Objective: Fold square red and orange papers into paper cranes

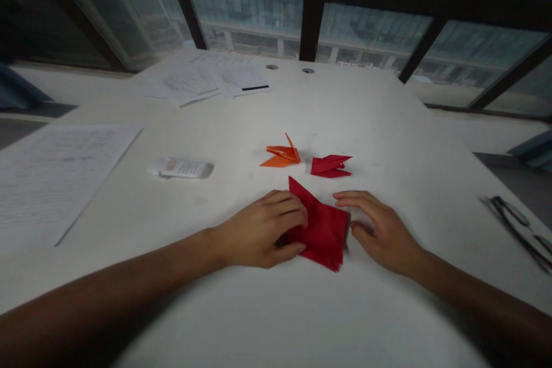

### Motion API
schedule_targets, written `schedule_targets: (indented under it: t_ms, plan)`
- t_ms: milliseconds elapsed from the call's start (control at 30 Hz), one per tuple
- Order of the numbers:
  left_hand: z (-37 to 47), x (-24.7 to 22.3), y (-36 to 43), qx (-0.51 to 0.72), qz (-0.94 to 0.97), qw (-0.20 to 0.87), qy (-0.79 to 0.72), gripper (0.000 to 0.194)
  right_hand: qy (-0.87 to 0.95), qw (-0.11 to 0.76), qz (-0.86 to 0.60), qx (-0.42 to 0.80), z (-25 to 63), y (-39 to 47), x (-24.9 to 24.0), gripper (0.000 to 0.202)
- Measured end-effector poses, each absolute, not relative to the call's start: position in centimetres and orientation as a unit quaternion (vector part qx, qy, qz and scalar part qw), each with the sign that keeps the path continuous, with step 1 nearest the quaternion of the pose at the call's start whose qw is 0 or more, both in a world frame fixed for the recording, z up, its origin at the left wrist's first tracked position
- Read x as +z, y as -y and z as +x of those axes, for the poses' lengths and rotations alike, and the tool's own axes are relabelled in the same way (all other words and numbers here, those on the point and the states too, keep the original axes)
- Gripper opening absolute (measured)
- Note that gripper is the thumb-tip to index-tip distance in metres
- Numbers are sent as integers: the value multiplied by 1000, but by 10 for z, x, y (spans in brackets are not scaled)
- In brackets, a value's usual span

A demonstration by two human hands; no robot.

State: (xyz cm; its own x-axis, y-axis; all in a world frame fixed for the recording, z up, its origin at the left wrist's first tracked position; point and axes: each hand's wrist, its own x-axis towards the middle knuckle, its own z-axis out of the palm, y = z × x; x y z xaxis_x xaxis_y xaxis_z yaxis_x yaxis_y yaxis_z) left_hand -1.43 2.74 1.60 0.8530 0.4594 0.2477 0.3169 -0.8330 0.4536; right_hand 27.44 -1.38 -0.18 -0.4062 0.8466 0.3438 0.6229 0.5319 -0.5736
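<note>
Handling pointed, folded red paper sheet (324,229) on smooth white tabletop (276,322). Curling left hand (273,230) over left part; can't tell if pinching. Holding right hand (386,236) loosely spread, just beside right edge. Best, probably: pin left side, align layers, crease firmly.

Dim light casts soft shadows below the arms (142,282); glasses (517,234) blur at the stretched right edge.

table (375,121): white, we see on it
middle: orange crane (282,155), red crane (331,166), red sheet (325,227)
left: papers (194,81), white packet (183,168)
right: glasses (531,232)
</note>
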Motion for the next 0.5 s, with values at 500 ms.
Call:
schedule_targets:
  t_ms: [500]
  plan:
    - [-12, 22, -24, 297, 854, 273, -329, 10, 787, 294, -517, 166, 266, 17, 4, 9]
